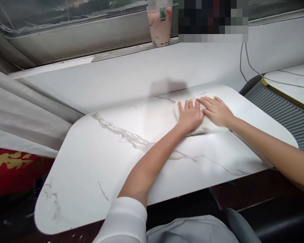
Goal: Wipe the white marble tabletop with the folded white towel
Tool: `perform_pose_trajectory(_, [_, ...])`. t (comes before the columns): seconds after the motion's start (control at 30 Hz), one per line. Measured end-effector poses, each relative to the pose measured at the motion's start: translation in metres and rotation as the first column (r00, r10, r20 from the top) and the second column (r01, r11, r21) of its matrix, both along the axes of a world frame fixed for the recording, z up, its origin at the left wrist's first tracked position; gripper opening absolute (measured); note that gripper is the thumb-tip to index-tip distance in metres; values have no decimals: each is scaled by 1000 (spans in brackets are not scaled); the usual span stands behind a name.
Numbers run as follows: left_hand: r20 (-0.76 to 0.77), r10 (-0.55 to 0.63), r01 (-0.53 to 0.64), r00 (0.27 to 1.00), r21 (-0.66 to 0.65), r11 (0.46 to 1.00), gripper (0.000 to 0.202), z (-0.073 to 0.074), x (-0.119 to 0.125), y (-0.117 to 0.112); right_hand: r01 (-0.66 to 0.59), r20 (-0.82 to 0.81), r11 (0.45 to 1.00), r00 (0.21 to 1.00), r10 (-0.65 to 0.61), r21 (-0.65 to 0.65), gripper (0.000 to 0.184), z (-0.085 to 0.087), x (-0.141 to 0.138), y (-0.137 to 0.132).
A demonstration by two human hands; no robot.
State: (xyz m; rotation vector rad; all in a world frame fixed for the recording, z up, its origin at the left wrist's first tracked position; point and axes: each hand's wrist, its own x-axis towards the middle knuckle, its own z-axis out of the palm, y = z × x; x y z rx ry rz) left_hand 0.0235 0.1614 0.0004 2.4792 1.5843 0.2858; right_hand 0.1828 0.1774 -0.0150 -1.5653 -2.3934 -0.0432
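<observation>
A folded white cloth [212, 127] lies on a white marble-patterned tabletop [78, 168], near its far right part. My left hand [191, 116] presses down on the left part of the cloth, fingers spread and stretched towards its far edge. Just to the right, my right hand [216, 110] rests on the same cloth with its fingers extended to the left. The two hands touch or nearly touch at the fingers and thumb. Both are open and lie flat over the cloth rather than wrapped round it. Part of the cloth is hidden beneath them.
A plastic cup of pink drink [160, 28] stands on the window ledge behind the table. Thin cables [245, 62] hang at the right, by a grey ribbed panel [278, 113]. A white curtain [20, 111] and red fabric [15, 172] are at the left.
</observation>
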Motion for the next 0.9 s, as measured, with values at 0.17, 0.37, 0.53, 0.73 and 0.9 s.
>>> perform_pose_trajectory(0.17, [18, 35, -35, 999, 14, 999, 58, -2, 14, 42, -47, -70, 999, 996, 49, 26, 57, -2, 17, 47])
perform_pose_trajectory(0.37, [45, 97, -100, 994, 60, 993, 55, -3, 34, 78, -62, -133, 998, 989, 62, 7, 58, 0, 34, 91])
perform_pose_trajectory(0.53, [67, 112, -116, 991, 61, 991, 52, -4, 40, 93, -39, -125, 999, 991, 41, 24, 58, 2, 36, 104])
perform_pose_trajectory(0.73, [73, 110, -116, 991, 77, 990, 55, -5, 40, 91, -33, -63, 999, 997, 35, 30, 60, 4, 33, 96])
perform_pose_trajectory(0.9, [65, 72, -76, 995, 65, 995, 57, -4, 37, 73, -14, -44, 999, 999, 15, 31, 61, 4, 32, 67])
